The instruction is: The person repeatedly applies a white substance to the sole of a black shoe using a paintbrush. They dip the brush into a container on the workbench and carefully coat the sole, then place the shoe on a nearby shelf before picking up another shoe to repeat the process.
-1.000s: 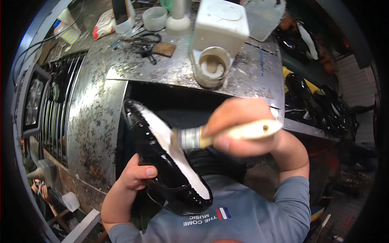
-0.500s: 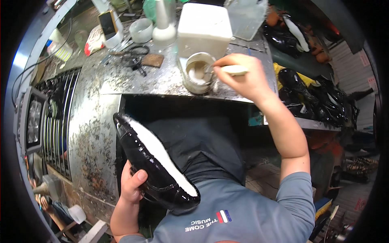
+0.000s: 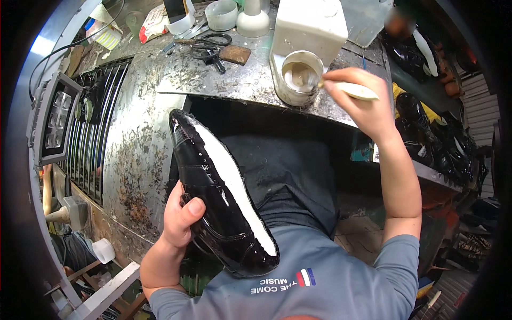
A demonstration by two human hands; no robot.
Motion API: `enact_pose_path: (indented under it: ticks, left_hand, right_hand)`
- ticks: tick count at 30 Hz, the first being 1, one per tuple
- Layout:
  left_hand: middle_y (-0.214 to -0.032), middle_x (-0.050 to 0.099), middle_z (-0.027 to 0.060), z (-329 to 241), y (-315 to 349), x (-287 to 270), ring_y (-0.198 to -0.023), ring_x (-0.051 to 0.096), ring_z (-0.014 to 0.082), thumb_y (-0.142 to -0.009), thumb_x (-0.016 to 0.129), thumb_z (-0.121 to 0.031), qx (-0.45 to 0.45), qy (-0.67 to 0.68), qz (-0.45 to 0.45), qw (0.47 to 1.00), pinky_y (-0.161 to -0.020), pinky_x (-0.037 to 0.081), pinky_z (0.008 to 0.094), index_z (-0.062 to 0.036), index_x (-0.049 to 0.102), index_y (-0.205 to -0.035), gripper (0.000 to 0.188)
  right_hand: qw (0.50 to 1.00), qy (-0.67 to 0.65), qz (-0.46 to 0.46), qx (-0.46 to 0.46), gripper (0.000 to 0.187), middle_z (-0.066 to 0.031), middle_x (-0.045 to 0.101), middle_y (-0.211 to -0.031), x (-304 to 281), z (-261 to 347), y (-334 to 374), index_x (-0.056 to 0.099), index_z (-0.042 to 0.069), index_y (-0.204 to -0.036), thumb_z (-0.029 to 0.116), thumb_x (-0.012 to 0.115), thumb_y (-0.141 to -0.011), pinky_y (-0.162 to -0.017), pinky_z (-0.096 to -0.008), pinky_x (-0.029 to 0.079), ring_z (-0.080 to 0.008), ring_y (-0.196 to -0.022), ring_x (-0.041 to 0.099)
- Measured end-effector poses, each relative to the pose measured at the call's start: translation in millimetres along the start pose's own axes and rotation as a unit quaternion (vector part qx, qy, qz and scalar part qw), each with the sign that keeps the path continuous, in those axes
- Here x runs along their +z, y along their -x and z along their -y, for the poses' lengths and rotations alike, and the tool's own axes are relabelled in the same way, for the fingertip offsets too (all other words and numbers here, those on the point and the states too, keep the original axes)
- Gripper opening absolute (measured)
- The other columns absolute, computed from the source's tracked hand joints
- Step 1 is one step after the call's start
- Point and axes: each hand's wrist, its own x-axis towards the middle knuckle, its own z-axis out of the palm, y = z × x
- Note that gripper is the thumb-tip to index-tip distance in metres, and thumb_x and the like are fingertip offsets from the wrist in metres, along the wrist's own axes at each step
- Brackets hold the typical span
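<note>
My left hand is closed around a glossy black shoe by its side, thumb on top. The shoe is tilted in front of my shirt, and a long white strip of its underside faces up and to the right. Between the fingers of my right hand is a brush with a pale handle. Its blurred bristle end is at the right rim of a glass jar. Whitish liquid lies inside the jar, which stands near the bench edge.
A white square-sided container stands behind the jar on the stained metal bench. Scissors and a brown block lie to its left. At right are several glossy black shoes. A lamp is at far left.
The view has shifted, so the bench and jar sit farther right and higher in the picture. The shoe has turned slightly in my left hand. The brush stays at the jar.
</note>
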Motion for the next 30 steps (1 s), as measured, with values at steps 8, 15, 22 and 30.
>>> enact_pose_path:
  ticks: [8, 15, 22, 30]
  left_hand:
    - [-0.122, 0.066, 0.0158, -6, 1, 6, -0.108, 0.069, 0.0241, -0.088, 0.078, -0.04, -0.003, -0.013, -0.007, 1.0, -0.095, 0.057, 0.0376, 0.0052, 0.048, -0.139, 0.075]
    - [-0.123, 0.066, 0.0157, -3, -5, 8, -0.108, 0.069, 0.0242, -0.088, 0.079, -0.04, -0.02, -0.018, 0.034, 0.999, -0.095, 0.057, 0.0383, 0.0057, 0.046, -0.141, 0.077]
    - [-0.126, 0.064, 0.0156, -8, -4, 16, -0.114, 0.066, 0.0231, -0.088, 0.078, -0.041, -0.023, -0.045, 0.056, 0.997, -0.1, 0.053, 0.0376, 0.0065, 0.044, -0.143, 0.08]
    - [-0.122, 0.067, 0.0207, -4, -2, 23, -0.109, 0.07, 0.0277, -0.089, 0.07, -0.051, -0.01, -0.067, -0.045, 0.997, -0.096, 0.057, 0.039, 0.008, 0.049, -0.138, 0.08]
  right_hand:
    - [0.978, -0.197, 0.058, -0.018, 0.024, -0.0121, 0.078, -0.099, -8, 33, 6, 0.078, 0.0, -0.105, 0.012, 0.082, -0.085, -0.08, -0.0306, 0.057, -0.0211, -0.088, 0.074]
    - [0.943, -0.295, 0.057, -0.147, 0.016, -0.0103, 0.076, -0.086, 14, 80, 1, 0.076, 0.003, -0.094, 0.01, 0.083, -0.082, -0.066, -0.0325, 0.06, -0.0252, -0.074, 0.074]
    - [0.943, -0.296, 0.016, -0.153, 0.012, -0.0067, 0.074, -0.079, 28, 90, -6, 0.075, 0.006, -0.089, 0.011, 0.083, -0.081, -0.061, -0.0325, 0.057, -0.0226, -0.068, 0.072]
    - [0.915, -0.365, 0.119, -0.127, 0.012, -0.011, 0.076, -0.077, 24, 92, 12, 0.076, 0.001, -0.089, 0.009, 0.079, -0.08, -0.059, -0.0321, 0.06, -0.0241, -0.066, 0.074]
